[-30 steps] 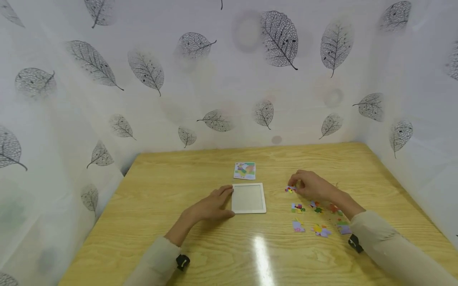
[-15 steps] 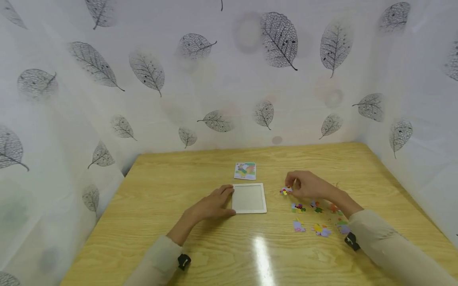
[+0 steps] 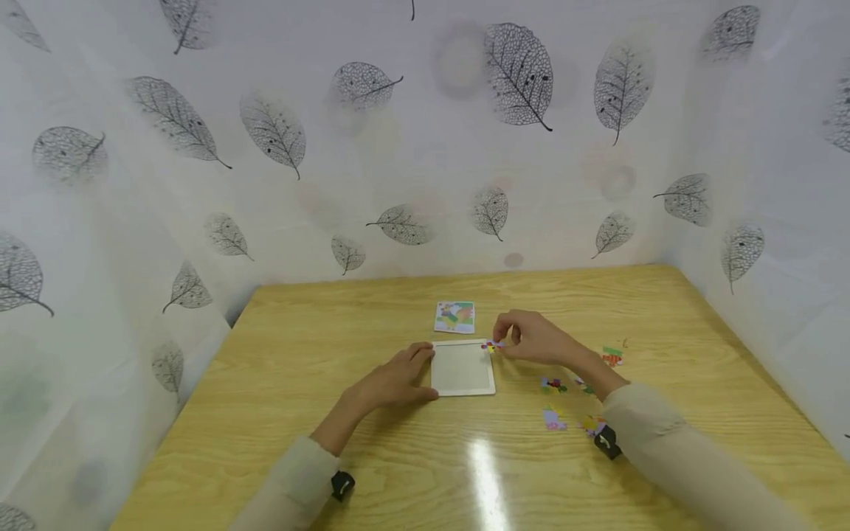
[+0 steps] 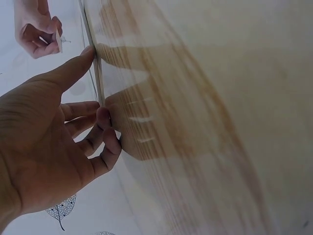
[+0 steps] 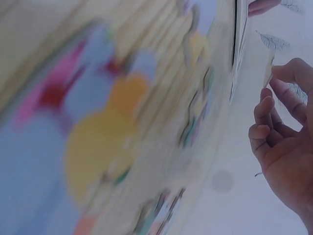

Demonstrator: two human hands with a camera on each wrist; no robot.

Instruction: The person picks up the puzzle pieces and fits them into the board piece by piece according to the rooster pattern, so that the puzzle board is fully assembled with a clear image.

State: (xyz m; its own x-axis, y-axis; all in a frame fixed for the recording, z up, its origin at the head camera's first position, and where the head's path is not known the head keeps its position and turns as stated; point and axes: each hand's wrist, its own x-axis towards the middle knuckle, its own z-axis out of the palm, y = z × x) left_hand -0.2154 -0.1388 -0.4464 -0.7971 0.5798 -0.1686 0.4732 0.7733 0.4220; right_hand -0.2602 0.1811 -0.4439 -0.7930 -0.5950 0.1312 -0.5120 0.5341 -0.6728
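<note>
My right hand (image 3: 539, 338) pinches a small puzzle piece (image 3: 490, 346) with red, yellow and lilac print over the back right corner of a white puzzle frame (image 3: 493, 380). Seen from the right wrist, the piece (image 5: 268, 71) stands edge-on between thumb and fingertips, above the table. My left hand (image 3: 393, 380) rests against the frame's left border, fingertips near the back corner and thumb near the front one. In the left wrist view, the left hand (image 4: 58, 132) touches the frame's thin edge (image 4: 94, 61); its outer fingers are bent at the table.
A square picture card (image 3: 454, 317) lies behind the frame. Several puzzle pieces lie to the right, among them a lilac one (image 3: 554, 419) and an orange-green one (image 3: 612, 356); the right forearm hides some. A leaf-print curtain (image 3: 425, 147) encloses the wooden table (image 3: 319, 324).
My right hand has carried the puzzle piece leftward from the right side of the table to the frame's back right corner. The left hand and frame stay in place.
</note>
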